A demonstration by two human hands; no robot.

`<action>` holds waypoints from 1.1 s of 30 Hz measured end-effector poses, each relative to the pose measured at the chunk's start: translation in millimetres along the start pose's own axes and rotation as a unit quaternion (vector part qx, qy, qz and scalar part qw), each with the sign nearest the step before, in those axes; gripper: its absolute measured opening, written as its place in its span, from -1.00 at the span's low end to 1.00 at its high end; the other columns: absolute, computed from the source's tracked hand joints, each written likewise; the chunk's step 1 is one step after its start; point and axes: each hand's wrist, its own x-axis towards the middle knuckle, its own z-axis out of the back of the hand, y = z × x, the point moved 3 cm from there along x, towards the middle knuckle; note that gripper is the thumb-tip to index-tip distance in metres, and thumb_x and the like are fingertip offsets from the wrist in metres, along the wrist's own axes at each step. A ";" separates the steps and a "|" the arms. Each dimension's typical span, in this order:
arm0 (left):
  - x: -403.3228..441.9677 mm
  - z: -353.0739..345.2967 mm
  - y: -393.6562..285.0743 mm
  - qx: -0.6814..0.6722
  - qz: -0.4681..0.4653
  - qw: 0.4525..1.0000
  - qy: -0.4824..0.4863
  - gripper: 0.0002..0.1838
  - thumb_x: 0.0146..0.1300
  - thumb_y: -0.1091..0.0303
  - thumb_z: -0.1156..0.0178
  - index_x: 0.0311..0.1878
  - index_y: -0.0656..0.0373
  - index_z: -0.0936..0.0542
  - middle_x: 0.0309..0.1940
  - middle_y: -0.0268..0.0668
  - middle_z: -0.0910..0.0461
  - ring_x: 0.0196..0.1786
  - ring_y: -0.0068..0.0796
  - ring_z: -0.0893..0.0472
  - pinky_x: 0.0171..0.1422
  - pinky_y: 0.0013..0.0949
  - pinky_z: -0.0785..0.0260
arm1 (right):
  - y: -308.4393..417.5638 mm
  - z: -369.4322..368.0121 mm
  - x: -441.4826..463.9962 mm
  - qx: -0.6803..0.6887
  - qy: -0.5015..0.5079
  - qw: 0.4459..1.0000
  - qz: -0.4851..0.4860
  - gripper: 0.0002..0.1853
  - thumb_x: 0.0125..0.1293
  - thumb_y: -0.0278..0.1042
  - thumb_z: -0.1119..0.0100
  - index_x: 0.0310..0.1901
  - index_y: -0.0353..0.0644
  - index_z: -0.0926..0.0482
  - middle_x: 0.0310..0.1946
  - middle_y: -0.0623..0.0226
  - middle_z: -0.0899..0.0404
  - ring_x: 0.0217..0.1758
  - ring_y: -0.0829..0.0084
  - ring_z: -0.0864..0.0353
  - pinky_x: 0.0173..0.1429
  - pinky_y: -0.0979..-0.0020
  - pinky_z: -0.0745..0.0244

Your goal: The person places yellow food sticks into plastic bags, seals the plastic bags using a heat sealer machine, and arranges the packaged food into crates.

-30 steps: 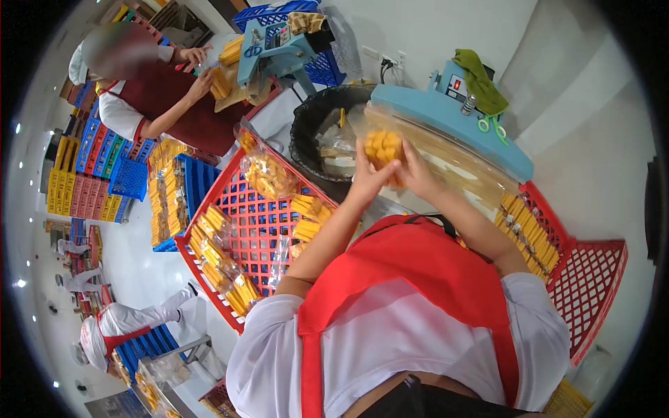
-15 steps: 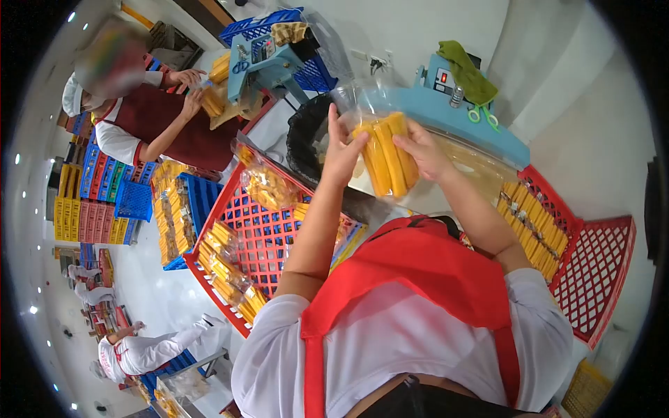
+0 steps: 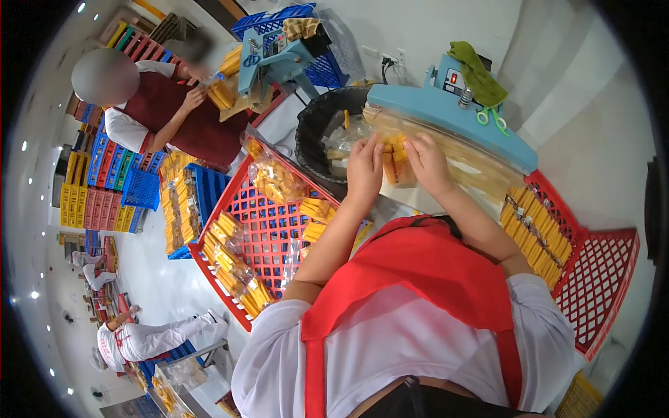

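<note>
My left hand (image 3: 364, 167) and my right hand (image 3: 428, 161) are closed on the two sides of a clear plastic bag of yellow sticks (image 3: 397, 166). The ends of the sticks face up toward me between my hands. Just beyond my fingertips is the long edge of a light-blue bag sealer (image 3: 453, 122). The bag's far end is hard to make out against the sealer's edge.
A black-lined bin (image 3: 306, 143) holding plastic scraps stands left of the sealer. A red crate (image 3: 261, 230) with bagged yellow sticks lies at left, another red crate (image 3: 592, 279) at right. Green-handled scissors (image 3: 493, 120) and a green cloth (image 3: 476, 73) are on the sealer. A co-worker (image 3: 174, 115) handles bags nearby.
The bag has tipped from showing the sticks lengthwise to showing their ends, and sits close to the sealer's edge. Both hands have drawn closer together. The view has shifted slightly.
</note>
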 end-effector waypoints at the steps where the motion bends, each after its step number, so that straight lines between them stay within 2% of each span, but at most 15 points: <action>1: 0.7 2.3 -0.7 -0.022 0.007 1.000 -0.006 -0.77 0.17 0.37 -0.02 -0.17 0.29 -0.52 -0.24 -0.02 -0.47 -0.19 -0.19 -0.48 -0.15 -0.34 -0.31 | 2.4 2.1 1.3 -0.002 0.016 1.000 -0.011 -0.78 0.16 -0.36 0.00 -0.25 -0.35 -0.49 -0.33 0.01 -0.46 -0.25 0.07 -0.44 -0.17 0.28 -0.34; 5: 0.0 3.5 -0.4 -0.024 -0.029 0.997 -0.069 -0.81 0.13 0.38 -0.08 -0.26 0.29 -0.55 -0.36 -0.08 -0.51 -0.30 -0.22 -0.51 -0.23 -0.39 -0.34 | 7.2 4.1 -1.4 0.028 -0.013 0.999 -0.012 -0.83 0.11 -0.38 -0.05 -0.40 -0.33 -0.53 -0.50 0.07 -0.45 -0.42 0.11 -0.44 -0.34 0.26 -0.33; 9: -5.9 -3.3 12.4 -0.031 -0.012 0.996 -0.078 -0.84 0.05 0.43 -0.13 -0.29 0.26 -0.57 -0.39 -0.11 -0.55 -0.31 -0.22 -0.54 -0.19 -0.36 -0.35 | 11.0 4.1 -9.7 0.047 -0.006 0.998 -0.030 -0.87 0.10 -0.43 -0.08 -0.43 -0.34 -0.51 -0.52 0.11 -0.45 -0.47 0.21 -0.44 -0.38 0.35 -0.32; 15: -5.3 11.1 -16.8 -0.040 -0.124 0.986 -0.104 -0.88 0.04 0.50 -0.11 -0.33 0.27 -0.55 -0.43 -0.09 -0.52 -0.36 -0.18 -0.52 -0.26 -0.37 -0.33 | 21.7 10.2 -9.8 0.111 -0.023 0.992 -0.059 -0.92 0.10 -0.50 -0.07 -0.42 -0.35 -0.47 -0.55 0.19 -0.42 -0.51 0.36 -0.41 -0.39 0.45 -0.30; 18: -8.6 1.1 -13.5 -0.076 -0.098 0.988 -0.093 -0.88 0.08 0.48 -0.09 -0.30 0.28 -0.53 -0.47 -0.19 -0.52 -0.41 -0.34 -0.50 -0.29 -0.42 -0.32 | 15.0 10.2 -15.5 0.135 -0.032 0.988 -0.062 -0.92 0.11 -0.51 -0.07 -0.40 -0.35 -0.46 -0.55 0.20 -0.42 -0.50 0.39 -0.41 -0.38 0.47 -0.30; 20: -9.3 -20.1 20.0 -0.242 0.049 0.967 -0.063 -0.85 0.16 0.42 -0.04 -0.28 0.29 -0.51 -0.51 -0.32 -0.49 -0.42 -0.54 -0.45 -0.33 -0.46 -0.29 | 9.1 6.6 -25.8 0.147 -0.025 0.987 -0.056 -0.91 0.11 -0.50 -0.07 -0.40 -0.35 -0.46 -0.54 0.20 -0.42 -0.50 0.40 -0.41 -0.38 0.47 -0.30; 21: -11.4 -15.8 10.3 -0.247 0.138 0.959 0.001 -0.80 0.22 0.35 0.02 -0.29 0.30 -0.49 -0.53 -0.40 -0.46 -0.40 -0.67 -0.39 -0.33 -0.52 -0.27 | 3.3 5.2 -31.1 0.134 -0.006 0.987 -0.085 -0.91 0.10 -0.50 -0.07 -0.40 -0.35 -0.45 -0.55 0.23 -0.42 -0.49 0.43 -0.41 -0.38 0.47 -0.30; 22: -14.5 -19.3 12.9 -0.231 0.148 0.962 -0.001 -0.77 0.23 0.31 0.03 -0.33 0.30 -0.49 -0.53 -0.39 -0.45 -0.40 -0.66 -0.40 -0.30 -0.54 -0.27 | -1.1 3.8 -26.5 0.125 0.004 0.987 -0.103 -0.92 0.10 -0.50 -0.07 -0.40 -0.34 -0.45 -0.56 0.25 -0.42 -0.48 0.47 -0.41 -0.37 0.48 -0.31; 24: -15.9 -18.1 11.1 -0.200 0.129 0.971 0.017 -0.79 0.22 0.30 0.01 -0.33 0.26 -0.49 -0.50 -0.39 -0.45 -0.37 -0.64 -0.40 -0.27 -0.54 -0.26 | -8.6 5.6 -26.5 0.153 0.030 0.980 -0.128 -0.97 0.09 -0.53 -0.06 -0.44 -0.29 -0.45 -0.40 0.27 -0.43 -0.48 0.54 -0.39 -0.38 0.53 -0.30; 26: -17.0 -29.4 17.0 -0.363 0.117 0.923 0.042 -0.86 0.16 0.34 -0.03 -0.38 0.22 -0.48 -0.43 -0.36 -0.43 -0.28 -0.59 -0.40 -0.22 -0.50 -0.26 | -16.1 8.5 -24.5 0.216 0.030 0.966 -0.141 -0.99 0.08 -0.56 -0.04 -0.45 -0.29 -0.45 -0.31 0.27 -0.39 -0.48 0.57 -0.38 -0.39 0.57 -0.30; 27: -14.7 -30.0 21.1 -0.365 0.117 0.923 0.045 -0.86 0.16 0.34 -0.03 -0.38 0.22 -0.48 -0.43 -0.36 -0.43 -0.28 -0.59 -0.40 -0.22 -0.50 -0.26 | -19.7 10.2 -29.4 0.269 0.042 0.947 -0.171 -0.98 0.07 -0.58 -0.03 -0.47 -0.28 -0.45 -0.22 0.28 -0.35 -0.47 0.60 -0.37 -0.39 0.61 -0.29; 29: -6.1 -24.1 18.3 -0.242 -0.059 0.967 0.048 -0.95 0.03 0.44 -0.07 -0.43 0.19 -0.47 -0.37 -0.36 -0.38 -0.30 -0.60 -0.37 -0.26 -0.54 -0.26 | -20.7 14.0 -26.3 0.305 0.063 0.929 -0.199 -0.97 0.06 -0.61 -0.02 -0.47 -0.29 -0.45 -0.18 0.28 -0.30 -0.47 0.62 -0.37 -0.39 0.63 -0.29; 30: -3.2 -20.0 17.2 -0.249 -0.056 0.966 0.047 -0.95 0.03 0.44 -0.07 -0.43 0.19 -0.47 -0.37 -0.36 -0.38 -0.30 -0.60 -0.37 -0.26 -0.54 -0.26 | -19.8 16.1 -25.9 0.343 0.084 0.909 -0.222 -0.96 0.04 -0.63 -0.02 -0.48 -0.30 -0.45 -0.13 0.28 -0.25 -0.47 0.63 -0.36 -0.39 0.65 -0.30; 32: 6.1 -17.8 13.7 -0.267 -0.032 0.944 0.193 -0.95 -0.05 0.47 -0.07 -0.47 0.19 -0.44 -0.36 -0.34 -0.34 -0.28 -0.57 -0.36 -0.26 -0.51 -0.27 | -20.7 19.7 -24.7 0.368 0.108 0.898 -0.218 -0.96 0.03 -0.64 -0.02 -0.49 -0.31 -0.44 -0.17 0.30 -0.26 -0.46 0.62 -0.37 -0.38 0.64 -0.32; 33: 10.2 -18.7 15.5 -0.269 -0.069 0.936 0.218 -0.95 -0.07 0.46 -0.07 -0.48 0.17 -0.43 -0.40 -0.35 -0.32 -0.30 -0.56 -0.36 -0.26 -0.52 -0.27 | -20.7 19.5 -20.7 0.397 0.130 0.884 -0.210 -0.96 0.02 -0.66 -0.02 -0.49 -0.32 -0.44 -0.20 0.32 -0.26 -0.45 0.62 -0.38 -0.37 0.62 -0.35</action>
